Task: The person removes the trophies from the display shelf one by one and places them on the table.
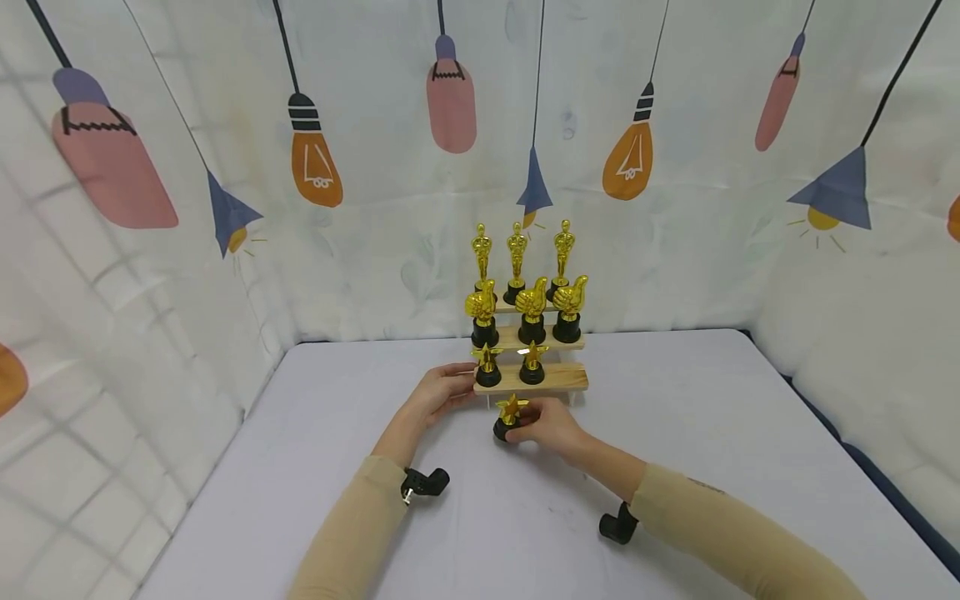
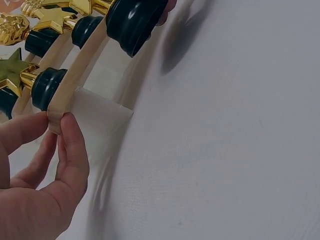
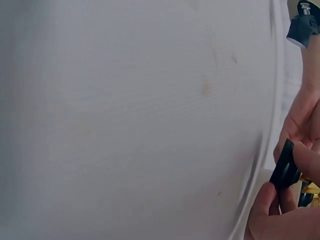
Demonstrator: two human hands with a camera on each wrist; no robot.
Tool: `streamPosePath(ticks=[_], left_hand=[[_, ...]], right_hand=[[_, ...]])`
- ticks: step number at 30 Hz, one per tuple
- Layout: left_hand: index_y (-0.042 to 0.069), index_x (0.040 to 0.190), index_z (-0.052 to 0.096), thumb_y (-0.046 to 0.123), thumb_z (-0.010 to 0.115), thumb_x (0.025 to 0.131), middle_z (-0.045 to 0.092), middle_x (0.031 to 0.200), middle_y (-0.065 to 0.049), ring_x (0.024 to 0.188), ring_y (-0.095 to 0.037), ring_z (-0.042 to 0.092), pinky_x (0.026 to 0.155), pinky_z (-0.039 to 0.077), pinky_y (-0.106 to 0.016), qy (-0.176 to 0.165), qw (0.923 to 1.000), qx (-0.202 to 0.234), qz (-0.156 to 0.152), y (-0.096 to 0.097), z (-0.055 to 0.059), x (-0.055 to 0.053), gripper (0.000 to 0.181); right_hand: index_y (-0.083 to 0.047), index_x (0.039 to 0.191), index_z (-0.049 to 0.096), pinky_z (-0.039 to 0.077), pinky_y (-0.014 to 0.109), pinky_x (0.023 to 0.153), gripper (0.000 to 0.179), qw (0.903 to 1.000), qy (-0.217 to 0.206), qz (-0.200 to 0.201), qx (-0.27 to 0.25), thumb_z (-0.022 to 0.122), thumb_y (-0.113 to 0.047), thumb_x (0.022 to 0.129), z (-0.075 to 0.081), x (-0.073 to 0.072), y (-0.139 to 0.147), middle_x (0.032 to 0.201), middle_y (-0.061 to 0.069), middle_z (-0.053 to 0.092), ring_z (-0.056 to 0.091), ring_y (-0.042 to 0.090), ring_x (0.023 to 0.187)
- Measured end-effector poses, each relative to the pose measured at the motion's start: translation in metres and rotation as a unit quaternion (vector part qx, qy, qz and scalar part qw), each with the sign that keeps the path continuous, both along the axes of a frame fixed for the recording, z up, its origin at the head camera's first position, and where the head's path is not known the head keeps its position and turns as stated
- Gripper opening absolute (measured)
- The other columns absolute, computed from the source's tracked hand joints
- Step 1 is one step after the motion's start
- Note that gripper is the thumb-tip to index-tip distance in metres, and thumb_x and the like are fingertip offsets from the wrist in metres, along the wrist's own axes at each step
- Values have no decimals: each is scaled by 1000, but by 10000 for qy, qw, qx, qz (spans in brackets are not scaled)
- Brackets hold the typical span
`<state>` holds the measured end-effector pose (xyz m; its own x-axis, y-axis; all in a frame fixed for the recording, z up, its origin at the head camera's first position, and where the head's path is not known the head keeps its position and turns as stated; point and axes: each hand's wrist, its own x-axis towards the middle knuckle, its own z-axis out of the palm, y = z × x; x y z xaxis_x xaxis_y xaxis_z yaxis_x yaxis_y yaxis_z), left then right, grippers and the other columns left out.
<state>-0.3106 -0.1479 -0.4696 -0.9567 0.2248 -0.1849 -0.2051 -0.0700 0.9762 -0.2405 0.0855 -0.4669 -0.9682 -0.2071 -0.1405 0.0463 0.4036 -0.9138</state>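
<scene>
A wooden three-tier display stand (image 1: 558, 377) carries small gold trophies on black bases. My left hand (image 1: 444, 392) holds the left end of its lowest shelf, thumb and fingers pinching the board's end (image 2: 59, 107) in the left wrist view. My right hand (image 1: 553, 427) grips a gold star trophy (image 1: 512, 410) by its black base, in front of that shelf. The held trophy's black base (image 3: 286, 167) shows between fingers in the right wrist view. On the lowest shelf stand two star trophies, the left one (image 1: 488, 367) close to my left hand, the other (image 1: 532, 365) mid-shelf.
Three thumbs-up trophies (image 1: 532, 310) line the middle tier, with three figure trophies (image 1: 517, 260) on the top tier. Beneath everything is a white-covered table (image 1: 315, 433). A lamp-patterned curtain (image 1: 375, 250) hangs behind and at the sides.
</scene>
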Motion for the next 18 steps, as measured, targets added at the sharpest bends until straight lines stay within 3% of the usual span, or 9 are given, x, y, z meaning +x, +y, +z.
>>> streamPosePath(ticks=[13, 18], left_hand=[[-4, 143, 55, 6, 67, 99, 60, 137, -22, 104, -23, 68, 99, 54, -42, -24, 10000, 48, 21, 0, 1, -1, 46], [-4, 143, 54, 5, 66, 100, 60, 138, -22, 107, -24, 68, 100, 53, -42, -58, 10000, 48, 7, 0, 0, 0, 46]], right_hand=[[6, 113, 72, 56, 31, 79, 42, 9999, 55, 89, 42, 90, -5, 76, -7, -11, -19, 97, 6, 71, 64, 18, 90], [6, 110, 72, 55, 29, 76, 40, 10000, 66, -53, 35, 90, -2, 75, -9, -13, -24, 95, 7, 70, 62, 18, 88]])
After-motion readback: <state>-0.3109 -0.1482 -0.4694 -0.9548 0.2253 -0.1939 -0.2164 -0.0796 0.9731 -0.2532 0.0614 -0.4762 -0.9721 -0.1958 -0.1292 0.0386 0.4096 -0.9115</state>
